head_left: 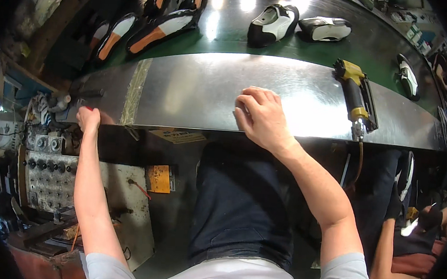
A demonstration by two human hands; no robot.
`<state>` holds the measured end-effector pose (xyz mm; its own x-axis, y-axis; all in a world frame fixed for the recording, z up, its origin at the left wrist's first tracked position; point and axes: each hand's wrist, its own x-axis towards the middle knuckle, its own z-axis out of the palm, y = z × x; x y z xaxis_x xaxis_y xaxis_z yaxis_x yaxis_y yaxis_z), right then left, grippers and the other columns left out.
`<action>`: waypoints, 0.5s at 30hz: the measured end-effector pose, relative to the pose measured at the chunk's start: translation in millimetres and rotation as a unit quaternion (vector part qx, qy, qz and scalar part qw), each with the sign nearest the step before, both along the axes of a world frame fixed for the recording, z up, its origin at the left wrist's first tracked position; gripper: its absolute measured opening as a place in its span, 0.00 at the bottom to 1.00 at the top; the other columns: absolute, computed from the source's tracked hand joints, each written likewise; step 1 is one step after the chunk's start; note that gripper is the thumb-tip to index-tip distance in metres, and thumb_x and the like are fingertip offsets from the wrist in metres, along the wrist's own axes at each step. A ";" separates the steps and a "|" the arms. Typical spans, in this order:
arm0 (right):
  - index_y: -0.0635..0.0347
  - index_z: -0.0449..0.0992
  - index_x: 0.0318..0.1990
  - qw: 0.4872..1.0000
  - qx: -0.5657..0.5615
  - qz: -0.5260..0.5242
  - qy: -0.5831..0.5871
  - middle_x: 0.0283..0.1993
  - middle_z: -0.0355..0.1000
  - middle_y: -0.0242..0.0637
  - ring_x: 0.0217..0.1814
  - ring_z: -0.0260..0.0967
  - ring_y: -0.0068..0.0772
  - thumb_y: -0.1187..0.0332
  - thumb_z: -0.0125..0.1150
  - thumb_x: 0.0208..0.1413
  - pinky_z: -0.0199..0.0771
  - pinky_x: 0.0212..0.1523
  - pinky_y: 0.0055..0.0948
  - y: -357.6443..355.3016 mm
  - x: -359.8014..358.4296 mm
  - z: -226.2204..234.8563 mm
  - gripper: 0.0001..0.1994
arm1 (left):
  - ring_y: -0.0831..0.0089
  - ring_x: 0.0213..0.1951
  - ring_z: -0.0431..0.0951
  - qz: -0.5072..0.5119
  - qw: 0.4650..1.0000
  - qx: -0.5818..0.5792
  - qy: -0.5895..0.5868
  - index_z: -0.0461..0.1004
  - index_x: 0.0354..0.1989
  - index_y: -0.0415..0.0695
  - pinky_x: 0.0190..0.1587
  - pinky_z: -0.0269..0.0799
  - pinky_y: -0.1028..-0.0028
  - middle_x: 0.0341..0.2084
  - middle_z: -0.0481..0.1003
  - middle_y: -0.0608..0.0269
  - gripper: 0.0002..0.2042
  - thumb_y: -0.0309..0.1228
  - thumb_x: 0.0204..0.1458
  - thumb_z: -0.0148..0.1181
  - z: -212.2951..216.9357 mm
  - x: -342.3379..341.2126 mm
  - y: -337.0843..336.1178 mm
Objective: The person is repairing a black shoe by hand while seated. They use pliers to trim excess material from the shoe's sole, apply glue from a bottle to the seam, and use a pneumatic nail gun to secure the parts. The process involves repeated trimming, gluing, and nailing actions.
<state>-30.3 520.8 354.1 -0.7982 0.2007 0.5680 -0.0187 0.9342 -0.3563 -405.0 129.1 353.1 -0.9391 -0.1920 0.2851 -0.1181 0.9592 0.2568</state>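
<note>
My left hand (88,119) is at the left end of the metal bench strip (201,91), its fingers closed around a small thing. Only a bit of red (89,109) shows by the fingertips; the rest is hidden. Just beyond lies a tool with a dark handle (92,93), perhaps a hammer. Over the middle of the strip, close to its near edge, is my right hand (264,116), loosely curled, and I see nothing in it. A yellow and black air nailer (355,91) lies to its right, its hose hanging over the edge.
Black-and-white shoes (274,26) stand on the green belt (219,46) behind the strip; several others with orange-and-white soles (117,36) lie at the far left. A control box with knobs (50,176) stands below left. At the right, another person's arm (384,254) is close by.
</note>
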 end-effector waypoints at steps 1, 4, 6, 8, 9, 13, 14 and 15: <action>0.60 0.77 0.44 1.000 -0.002 0.004 0.004 0.52 0.72 0.41 0.60 0.67 0.45 0.65 0.63 0.57 0.63 0.64 0.43 -0.2 0.3 0.8 0.11 | 0.42 0.51 0.78 0.010 0.999 0.040 0.003 0.75 0.48 0.34 0.54 0.74 0.52 0.46 0.78 0.40 0.20 0.32 0.48 0.62 -3.5 -9.0 -14.7; 0.60 0.78 0.42 1.000 -0.017 0.019 0.013 0.50 0.73 0.40 0.58 0.69 0.44 0.66 0.63 0.57 0.66 0.63 0.41 -4.9 3.1 -1.1 0.09 | 0.59 0.26 0.80 -0.039 0.971 0.223 -0.072 0.76 0.28 0.33 0.29 0.74 0.66 0.23 0.78 0.51 0.08 0.27 0.43 0.63 4.4 3.8 -35.4; 0.60 0.78 0.42 0.999 -0.040 0.026 0.026 0.49 0.73 0.40 0.57 0.70 0.45 0.67 0.63 0.56 0.67 0.61 0.42 4.1 13.5 -5.9 0.09 | 0.77 0.14 0.71 -0.034 0.908 0.385 -0.164 0.73 0.17 0.39 0.17 0.61 0.78 0.12 0.72 0.61 0.07 0.24 0.42 0.64 14.7 50.5 0.7; 0.62 0.78 0.43 0.989 -0.114 0.045 0.079 0.47 0.75 0.41 0.49 0.75 0.44 0.72 0.64 0.57 0.75 0.53 0.39 -6.7 15.2 -0.2 0.08 | 0.71 0.25 0.79 -0.065 0.756 0.635 -0.146 0.74 0.31 0.36 0.26 0.80 0.79 0.26 0.79 0.54 0.04 0.23 0.53 0.60 19.4 66.8 -33.2; 0.62 0.78 0.43 0.972 -0.210 0.053 0.089 0.46 0.75 0.41 0.47 0.76 0.42 0.73 0.64 0.57 0.77 0.51 0.37 -14.8 21.4 2.3 0.08 | 0.69 0.34 0.81 -0.123 0.686 0.699 -0.160 0.72 0.42 0.31 0.35 0.83 0.79 0.37 0.79 0.50 0.09 0.24 0.56 0.59 18.9 94.1 -31.1; 0.69 0.71 0.58 0.756 -0.636 0.157 0.008 0.56 0.73 0.45 0.51 0.76 0.32 0.71 0.61 0.64 0.79 0.50 0.30 -53.4 42.8 -1.3 0.17 | 0.69 0.47 0.75 -0.328 0.550 0.741 -0.203 0.57 0.66 0.29 0.44 0.82 0.76 0.57 0.67 0.44 0.32 0.24 0.52 0.61 51.4 253.9 57.1; 0.70 0.66 0.63 0.692 -0.696 0.190 -0.020 0.61 0.70 0.47 0.58 0.73 0.34 0.67 0.60 0.66 0.77 0.55 0.31 -63.4 40.7 -0.3 0.22 | 0.73 0.41 0.76 -0.312 0.558 0.733 -0.230 0.59 0.65 0.29 0.41 0.81 0.79 0.54 0.70 0.45 0.34 0.22 0.46 0.59 56.6 285.8 81.3; 0.70 0.61 0.67 0.625 -0.747 0.222 -0.049 0.65 0.66 0.50 0.64 0.69 0.35 0.62 0.59 0.67 0.74 0.59 0.33 -71.8 38.6 -0.5 0.28 | 0.76 0.37 0.76 -0.344 0.590 0.676 -0.278 0.59 0.65 0.30 0.37 0.78 0.82 0.51 0.72 0.47 0.37 0.21 0.40 0.56 53.0 304.7 92.8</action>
